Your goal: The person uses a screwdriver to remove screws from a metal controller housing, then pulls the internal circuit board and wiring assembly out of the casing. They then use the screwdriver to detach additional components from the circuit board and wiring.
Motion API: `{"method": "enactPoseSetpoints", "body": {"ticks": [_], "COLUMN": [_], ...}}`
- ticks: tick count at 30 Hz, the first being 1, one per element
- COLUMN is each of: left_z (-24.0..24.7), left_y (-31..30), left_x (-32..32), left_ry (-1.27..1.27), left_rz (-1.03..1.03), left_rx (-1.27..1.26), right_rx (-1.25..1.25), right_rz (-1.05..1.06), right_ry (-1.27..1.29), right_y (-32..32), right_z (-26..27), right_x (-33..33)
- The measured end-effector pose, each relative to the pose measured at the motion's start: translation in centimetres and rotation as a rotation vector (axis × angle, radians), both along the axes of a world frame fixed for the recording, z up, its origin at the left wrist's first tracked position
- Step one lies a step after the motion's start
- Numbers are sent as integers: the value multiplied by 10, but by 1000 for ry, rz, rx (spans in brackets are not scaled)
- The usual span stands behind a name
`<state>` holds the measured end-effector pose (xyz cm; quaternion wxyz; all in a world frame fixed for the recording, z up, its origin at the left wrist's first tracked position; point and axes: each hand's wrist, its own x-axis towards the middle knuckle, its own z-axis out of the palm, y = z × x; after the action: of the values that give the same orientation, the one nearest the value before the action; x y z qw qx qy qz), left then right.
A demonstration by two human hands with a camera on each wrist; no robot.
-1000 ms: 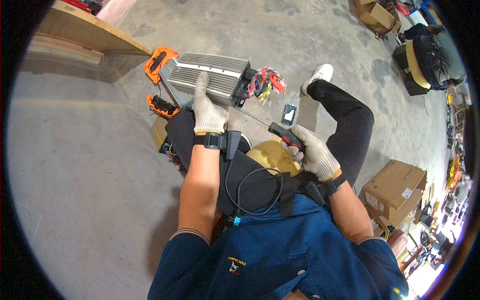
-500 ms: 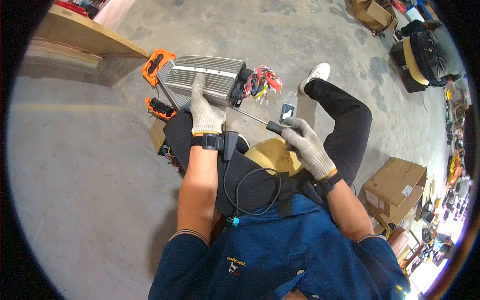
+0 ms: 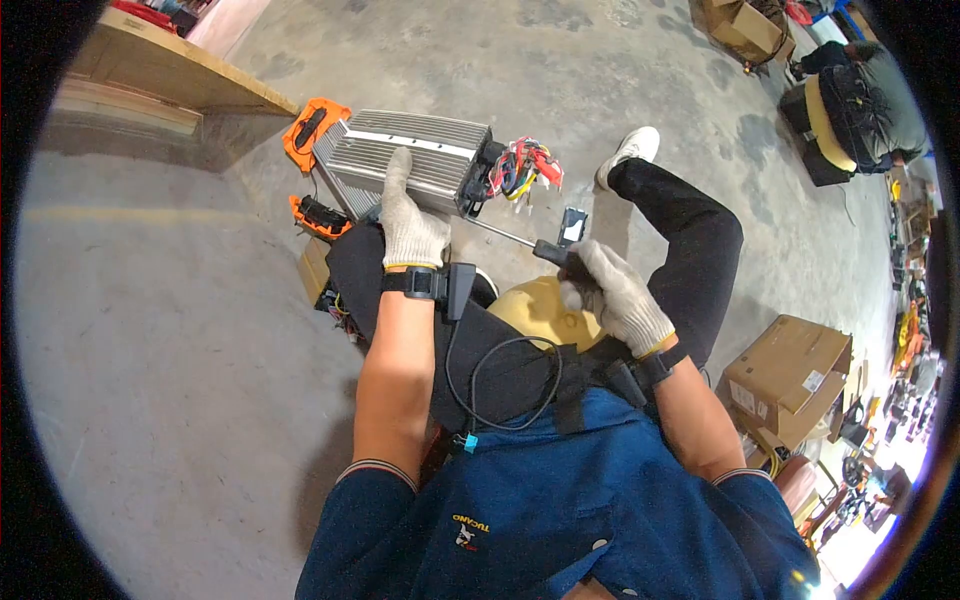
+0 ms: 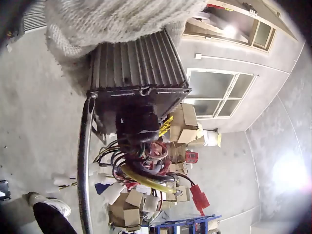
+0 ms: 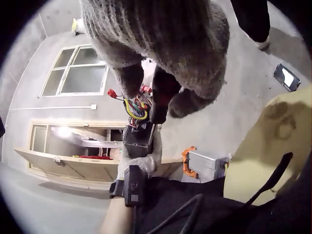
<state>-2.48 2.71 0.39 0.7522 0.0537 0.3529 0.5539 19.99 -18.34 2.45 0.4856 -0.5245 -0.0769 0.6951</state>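
Orange-trimmed pieces [image 3: 322, 215], far left, on floor by the lower finned unit [image 3: 338, 172]. Left hand [image 3: 412, 225], gloved, grips the upper finned case [image 3: 420, 150], thumb laid on its fins; underside fingers hidden. Case sits left of centre, beyond the lap, tilted. Risk: one-hand hold, so hard pushing at the corner could roll or slide it. Screwdriver [image 3: 500, 234] shaft slants to the case's near right corner; off-axis push could slip the tip, chew a screw head or scratch the casing. Wire bundle [image 3: 525, 170] hangs loose off the right end; a slipped blade or dropped case could snag it. Right hand [image 3: 620, 300], gloved, holds the handle, fingers curled; loose glove grip could twist round it.

Counts: two orange-trimmed pieces, two finned units, one screwdriver, one wire bundle (strands uncountable), one phone-like slab [image 3: 573, 226], two gloved hands.
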Motion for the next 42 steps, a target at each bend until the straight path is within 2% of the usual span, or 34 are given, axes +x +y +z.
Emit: {"method": "enactPoseSetpoints", "body": {"ticks": [4,6,10,12,16,18,22,24,28,30,34,36,40,42], "left_z": [6,5,2,2,3,4,1,0,1,-1,-3,1,1,-1], "left_y": [-3,-2,0,0,-2,-2,-1,0,-2,-1,1,-1,-1,-1], "left_x": [3,3,3,1,3,3,1,1,2,1,1,2,2,3], "left_ry": [40,34,39,35,18,15,24,27,30,19,13,22,23,21], "left_rz": [15,16,27,18,15,13,11,12,17,10,9,9,9,11], "left_rx": [12,11,3,-7,6,12,-7,-4,9,11,-1,-1,3,6], "right_rx": [-44,12,86,-62,-99,56,86,11,-72,103,89,27,-5,58], "right_rz": [68,-40,-41,25,80,-1,-96,2,110,35,-97,75,48,-76], "right_ry": [194,-53,-186,23,103,-94,-201,-17,119,-156,-182,65,145,-213], "right_y": [-5,-1,-1,1,-4,-5,-1,-1,-5,-6,-2,-5,-8,-3], "right_z": [-9,-5,-3,4,2,-11,-3,-1,-4,-12,-7,-10,-14,-15], "right_x": [9,-3,-5,0,8,-2,-7,1,12,2,-1,13,10,-3]}}
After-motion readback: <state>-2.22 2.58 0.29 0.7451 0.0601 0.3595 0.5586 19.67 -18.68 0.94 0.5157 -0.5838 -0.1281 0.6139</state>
